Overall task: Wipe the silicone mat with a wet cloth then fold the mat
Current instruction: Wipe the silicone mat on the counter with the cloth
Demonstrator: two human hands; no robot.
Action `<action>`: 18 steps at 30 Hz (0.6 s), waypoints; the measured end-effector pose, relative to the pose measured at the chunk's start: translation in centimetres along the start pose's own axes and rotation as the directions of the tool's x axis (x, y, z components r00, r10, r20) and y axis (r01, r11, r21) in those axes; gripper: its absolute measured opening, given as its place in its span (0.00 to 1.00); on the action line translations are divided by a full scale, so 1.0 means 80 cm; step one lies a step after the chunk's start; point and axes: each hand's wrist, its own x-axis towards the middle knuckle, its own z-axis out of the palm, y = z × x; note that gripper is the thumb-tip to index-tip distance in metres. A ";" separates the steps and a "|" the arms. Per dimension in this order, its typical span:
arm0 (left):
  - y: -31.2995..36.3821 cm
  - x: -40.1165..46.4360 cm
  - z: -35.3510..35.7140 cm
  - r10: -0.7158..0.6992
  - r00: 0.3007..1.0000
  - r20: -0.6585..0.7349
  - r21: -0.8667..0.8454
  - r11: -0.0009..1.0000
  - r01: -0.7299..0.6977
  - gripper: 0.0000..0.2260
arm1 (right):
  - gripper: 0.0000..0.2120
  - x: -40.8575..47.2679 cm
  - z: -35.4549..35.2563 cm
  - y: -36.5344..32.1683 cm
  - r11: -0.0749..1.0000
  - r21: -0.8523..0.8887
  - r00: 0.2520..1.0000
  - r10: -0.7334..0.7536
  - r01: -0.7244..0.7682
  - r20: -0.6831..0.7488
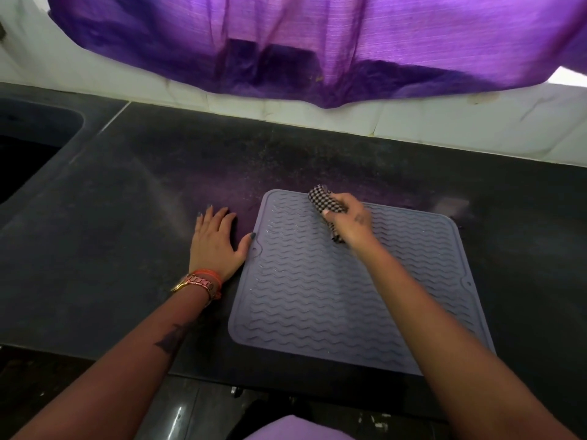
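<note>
Right hand (352, 217): closed around rolled checkered cloth (324, 204), pressed near far edge of silicone mat (333, 296). Left hand (214, 241): open, flat on dark countertop (127, 233), thumb touching mat's left edge. Mat: grey-lavender, wave-ribbed, lying flat, unfolded.

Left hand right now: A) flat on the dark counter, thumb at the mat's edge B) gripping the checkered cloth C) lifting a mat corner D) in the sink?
A: the left hand lies palm down on the dark stone counter, thumb at the left edge of the grey wavy-ribbed silicone mat; the right hand holds the rolled black-and-white checkered cloth.
</note>
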 end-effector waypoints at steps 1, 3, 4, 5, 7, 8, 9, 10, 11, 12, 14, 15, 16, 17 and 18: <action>0.000 0.000 0.000 -0.003 1.000 0.002 -0.003 1.000 0.003 0.35 | 0.17 0.002 -0.006 0.001 0.999 0.032 0.998 0.021 -0.019 -0.062; -0.001 0.000 0.001 -0.004 1.000 0.003 -0.003 1.000 0.004 0.33 | 0.17 -0.002 -0.010 0.008 0.990 -0.134 0.980 0.020 -0.047 -0.198; -0.001 0.001 0.002 -0.003 1.000 0.004 -0.001 1.000 0.003 0.32 | 0.18 -0.007 -0.006 0.011 0.966 -0.251 0.976 0.005 -0.061 -0.220; -0.001 0.001 0.003 -0.002 1.000 0.004 0.000 1.000 0.002 0.31 | 0.19 -0.013 0.001 0.012 0.932 -0.357 0.977 -0.023 -0.055 -0.211; -0.001 0.002 0.003 -0.001 1.000 0.003 -0.002 1.000 0.001 0.30 | 0.20 -0.023 0.017 0.009 0.861 -0.509 0.982 -0.093 -0.004 -0.165; -0.001 0.002 0.003 -0.002 1.000 0.003 -0.004 1.000 0.002 0.30 | 0.20 -0.024 0.022 0.003 0.847 -0.531 0.984 -0.109 0.017 -0.143; -0.001 0.002 0.002 -0.004 1.000 0.005 -0.006 1.000 0.004 0.30 | 0.20 -0.024 0.026 -0.002 0.850 -0.525 0.988 -0.111 0.037 -0.110; -0.001 0.002 0.002 -0.005 1.000 0.007 -0.007 1.000 0.005 0.30 | 0.20 -0.024 0.029 -0.007 0.864 -0.498 0.991 -0.117 0.070 -0.063; 0.000 0.002 0.002 -0.005 1.000 0.008 -0.008 1.000 0.005 0.30 | 0.21 -0.022 0.031 -0.010 0.884 -0.451 0.991 -0.136 0.121 0.000; 0.000 0.001 0.001 -0.006 1.000 0.008 -0.009 1.000 0.006 0.30 | 0.21 -0.019 0.031 -0.012 0.909 -0.381 0.985 -0.153 0.171 0.076; 0.000 0.001 0.001 -0.008 1.000 0.003 -0.012 1.000 0.008 0.30 | 0.20 -0.009 0.022 -0.017 0.969 -0.173 0.974 -0.150 0.179 0.169; 0.000 0.001 0.001 -0.010 1.000 0.001 -0.013 1.000 0.010 0.30 | 0.20 -0.003 0.015 -0.017 0.985 -0.085 0.980 -0.134 0.148 0.150; 0.000 0.000 0.001 -0.013 1.000 0.000 -0.014 1.000 0.013 0.30 | 0.19 0.001 0.010 -0.016 0.993 -0.050 0.991 -0.107 0.111 0.084; -0.001 0.000 0.002 -0.015 1.000 0.000 -0.014 1.000 0.015 0.31 | 0.19 0.003 0.008 -0.013 0.995 -0.072 0.997 -0.072 0.072 -0.006; -0.001 0.001 0.002 -0.015 1.000 0.001 -0.015 1.000 0.015 0.31 | 0.18 0.002 0.010 -0.011 0.991 -0.131 0.995 -0.047 0.034 -0.092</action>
